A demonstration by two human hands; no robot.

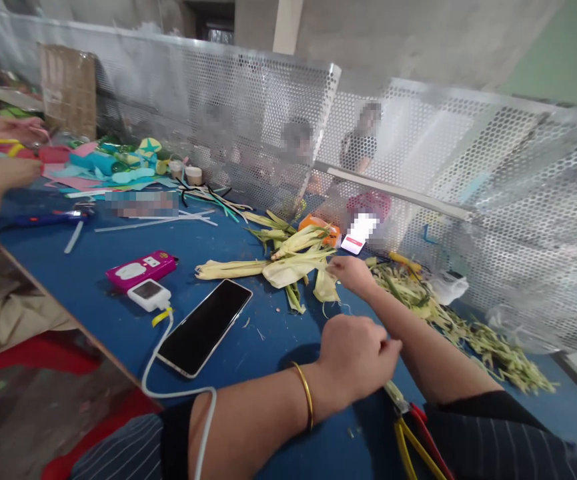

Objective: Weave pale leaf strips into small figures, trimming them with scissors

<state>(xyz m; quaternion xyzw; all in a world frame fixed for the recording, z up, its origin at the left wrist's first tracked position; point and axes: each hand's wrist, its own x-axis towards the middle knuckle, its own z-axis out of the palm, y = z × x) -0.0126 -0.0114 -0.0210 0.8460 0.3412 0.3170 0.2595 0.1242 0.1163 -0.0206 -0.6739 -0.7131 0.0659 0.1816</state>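
Observation:
My right hand (353, 275) reaches over to the pile of pale green-yellow corn husks (293, 267). Its fingertips are pinched at the edge of a husk. Closer to me, my left hand (358, 353), with a gold bangle at the wrist, is curled closed above the blue table. Its fingers are mostly turned away, so what they hold, if anything, is hidden. Just below it lies a cutting tool, pliers or scissors (413, 427), with red and yellow handles. A heap of shredded husk strips (433, 303) runs along the right, behind my right forearm.
A dark phone (205, 328), a magenta power bank (143, 269) and a white-cabled device (149, 293) lie left of my hands. Perforated metal panels (248, 127) border the table's far side. At far left, another person's hands (3, 157) hold yellow-handled scissors. A lit phone (359, 233) leans behind.

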